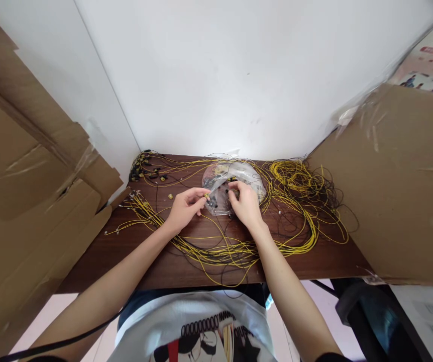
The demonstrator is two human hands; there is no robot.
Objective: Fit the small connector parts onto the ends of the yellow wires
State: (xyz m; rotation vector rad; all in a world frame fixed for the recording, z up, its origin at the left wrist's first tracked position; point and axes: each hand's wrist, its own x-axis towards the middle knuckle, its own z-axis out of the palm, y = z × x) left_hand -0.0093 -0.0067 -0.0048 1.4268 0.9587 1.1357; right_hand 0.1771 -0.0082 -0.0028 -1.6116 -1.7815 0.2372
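Note:
My left hand [188, 206] pinches a small yellow and black connector [207, 196] between thumb and fingertips, at the left edge of a clear plastic bag [254, 176]. Over the bag's right part, my right hand [243, 201] has its thumb and fingers curled close to small dark parts; what it holds, if anything, is too small to make out. The bag lies at the middle of the table and has small black and yellow pieces in it. A long bundle of yellow and black wires [216, 254] curves across the table in front of both hands.
Tangled yellow wire [295, 176] lies at the back right of the brown table [164, 271]. Black and yellow connectors [146, 168] are heaped at the back left. Cardboard stands on the left [24, 201] and right [401, 191], with a white wall [220, 75] behind.

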